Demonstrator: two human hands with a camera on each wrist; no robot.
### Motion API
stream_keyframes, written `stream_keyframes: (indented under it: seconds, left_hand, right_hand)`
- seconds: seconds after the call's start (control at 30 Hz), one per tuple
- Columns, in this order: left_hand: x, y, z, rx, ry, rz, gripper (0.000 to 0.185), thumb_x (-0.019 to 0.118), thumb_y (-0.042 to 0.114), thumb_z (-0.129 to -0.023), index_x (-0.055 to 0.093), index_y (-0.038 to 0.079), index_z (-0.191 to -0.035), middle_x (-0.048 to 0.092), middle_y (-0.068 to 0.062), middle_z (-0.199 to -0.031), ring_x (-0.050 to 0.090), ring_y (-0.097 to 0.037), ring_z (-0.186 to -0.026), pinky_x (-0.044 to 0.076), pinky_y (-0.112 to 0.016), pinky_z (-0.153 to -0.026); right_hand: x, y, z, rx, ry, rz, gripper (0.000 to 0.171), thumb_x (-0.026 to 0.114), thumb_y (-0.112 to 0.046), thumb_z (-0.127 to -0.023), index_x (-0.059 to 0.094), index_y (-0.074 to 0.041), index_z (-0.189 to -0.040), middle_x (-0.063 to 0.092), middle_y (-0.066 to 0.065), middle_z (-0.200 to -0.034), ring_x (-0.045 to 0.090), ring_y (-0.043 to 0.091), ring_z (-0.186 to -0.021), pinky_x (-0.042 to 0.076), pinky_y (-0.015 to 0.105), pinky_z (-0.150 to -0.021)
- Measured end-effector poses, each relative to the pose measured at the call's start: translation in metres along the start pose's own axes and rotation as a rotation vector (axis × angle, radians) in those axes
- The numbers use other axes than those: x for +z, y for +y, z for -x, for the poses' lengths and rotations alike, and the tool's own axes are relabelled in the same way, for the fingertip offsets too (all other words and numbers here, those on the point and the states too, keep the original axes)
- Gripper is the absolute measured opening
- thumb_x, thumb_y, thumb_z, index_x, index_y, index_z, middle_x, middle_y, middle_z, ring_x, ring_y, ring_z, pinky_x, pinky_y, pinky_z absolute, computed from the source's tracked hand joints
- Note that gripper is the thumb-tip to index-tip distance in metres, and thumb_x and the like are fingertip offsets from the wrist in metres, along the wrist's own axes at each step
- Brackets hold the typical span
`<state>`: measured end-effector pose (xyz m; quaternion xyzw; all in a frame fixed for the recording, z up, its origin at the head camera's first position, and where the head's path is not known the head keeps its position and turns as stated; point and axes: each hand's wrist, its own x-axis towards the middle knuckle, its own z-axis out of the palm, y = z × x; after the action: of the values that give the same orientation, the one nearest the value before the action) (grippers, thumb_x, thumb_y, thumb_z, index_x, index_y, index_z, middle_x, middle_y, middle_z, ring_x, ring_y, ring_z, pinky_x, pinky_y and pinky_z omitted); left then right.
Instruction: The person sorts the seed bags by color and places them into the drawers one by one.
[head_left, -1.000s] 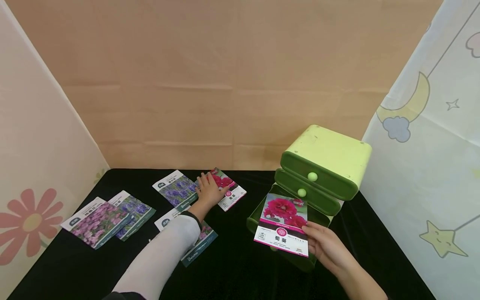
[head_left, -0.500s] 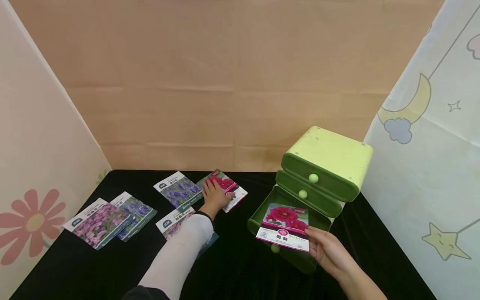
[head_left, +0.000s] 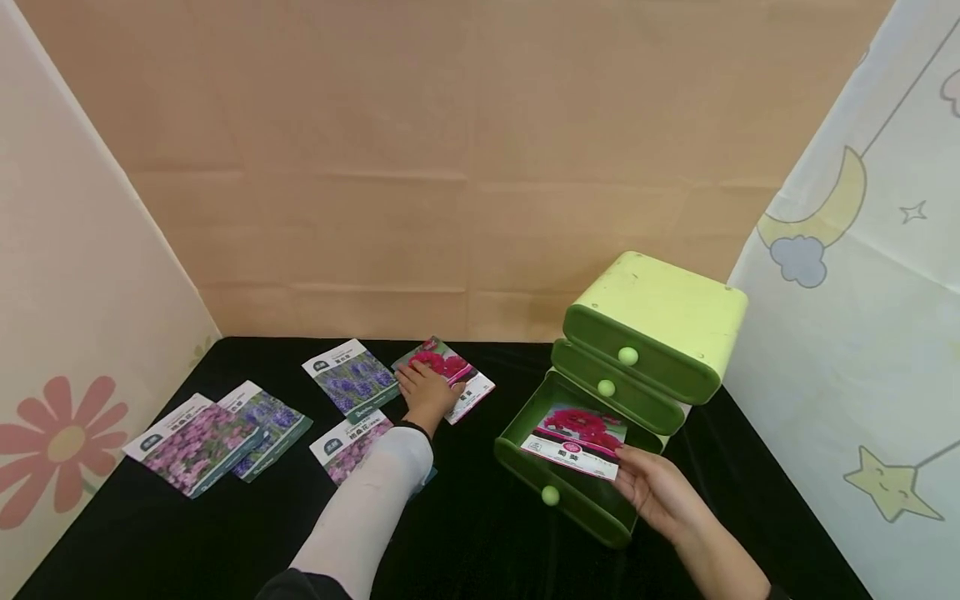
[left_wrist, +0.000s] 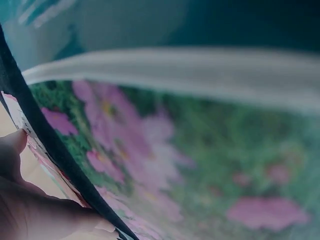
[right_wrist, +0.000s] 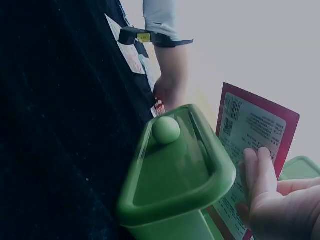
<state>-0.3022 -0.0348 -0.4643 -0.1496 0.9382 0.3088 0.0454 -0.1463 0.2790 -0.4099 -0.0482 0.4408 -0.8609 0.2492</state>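
Holding a red-flower seed packet [head_left: 576, 442] by its near right corner, the right hand [head_left: 660, 492] has the packet tilted low over the pulled-out bottom drawer [head_left: 558, 492] of a green three-drawer box [head_left: 660, 312]. Grip: fingers under, thumb on top, a pinch at the edge, probably so the packet can slide in flat. Right wrist view shows the packet's printed back [right_wrist: 250, 145] against the fingers [right_wrist: 257, 175], with the drawer's round knob [right_wrist: 166, 129] just beside.

Left hand [head_left: 427, 387], far left of the drawer, lies flat with fingers spread on a second red-flower packet [head_left: 450, 375] on the black surface [head_left: 480, 533]. No curl visible; it seems to press down, likely to pin or drag the packet. Left wrist view is blurred: only a pink-flower print [left_wrist: 150, 165] close up and a fingertip at the left edge.

Upper two drawers closed. Four purple and pink packets lie further left: one just beside the left hand [head_left: 351, 379], one partly under the forearm [head_left: 351, 437], two overlapping near the left edge [head_left: 198, 437].
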Motion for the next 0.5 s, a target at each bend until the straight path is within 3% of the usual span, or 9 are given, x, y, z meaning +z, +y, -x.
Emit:
stream_keyframes:
  seconds: [0.07, 0.13, 0.2, 0.3, 0.5]
  left_hand:
    - [0.0, 0.0, 0.001, -0.007, -0.005, -0.014, 0.107, 0.062, 0.05, -0.089, 0.0, -0.013, -0.149, -0.008, -0.036, -0.155, -0.006, -0.05, -0.145, 0.002, -0.054, -0.122]
    - [0.001, 0.0, 0.0, -0.013, -0.007, -0.022, 0.108, 0.062, 0.051, -0.088, -0.001, -0.012, -0.149, -0.009, -0.036, -0.155, -0.007, -0.05, -0.145, 0.002, -0.054, -0.122]
    - [0.001, 0.0, 0.001, -0.021, -0.009, -0.026, 0.109, 0.063, 0.052, -0.088, -0.002, -0.012, -0.149, -0.009, -0.035, -0.156, -0.007, -0.05, -0.146, 0.001, -0.053, -0.122]
    - [0.001, 0.001, 0.001, -0.03, -0.004, -0.019, 0.112, 0.064, 0.053, -0.087, -0.003, -0.012, -0.149, -0.009, -0.035, -0.156, -0.006, -0.049, -0.146, 0.002, -0.053, -0.122]
    - [0.0, 0.004, 0.001, -0.071, 0.041, 0.069, 0.112, 0.066, 0.049, -0.087, -0.003, -0.014, -0.148, -0.009, -0.037, -0.155, -0.004, -0.049, -0.146, 0.005, -0.051, -0.123]
  right_hand:
    - [-0.002, -0.001, -0.002, 0.002, 0.028, 0.019, 0.031, 0.031, -0.004, -0.105, 0.061, -0.005, -0.11, 0.07, 0.009, -0.109, 0.068, 0.014, -0.104, 0.053, 0.022, -0.092]
    - [-0.004, -0.002, -0.006, 0.007, 0.065, 0.056, 0.027, 0.033, -0.005, -0.104, 0.051, 0.004, -0.123, 0.07, 0.007, -0.109, 0.067, 0.013, -0.104, 0.053, 0.023, -0.092]
    - [-0.005, -0.002, -0.01, 0.016, 0.099, 0.095, 0.036, 0.035, -0.004, -0.104, 0.033, 0.012, -0.136, 0.069, 0.005, -0.108, 0.067, 0.012, -0.103, 0.053, 0.022, -0.092]
    - [-0.007, -0.002, -0.015, 0.021, 0.144, 0.164, 0.053, 0.037, -0.004, -0.103, 0.009, 0.018, -0.143, 0.069, 0.002, -0.105, 0.067, 0.009, -0.1, 0.054, 0.021, -0.091]
    - [-0.011, 0.0, -0.022, 0.024, 0.163, 0.227, 0.059, 0.037, -0.004, -0.103, 0.003, 0.02, -0.144, 0.068, -0.002, -0.105, 0.066, 0.007, -0.101, 0.053, 0.019, -0.09]
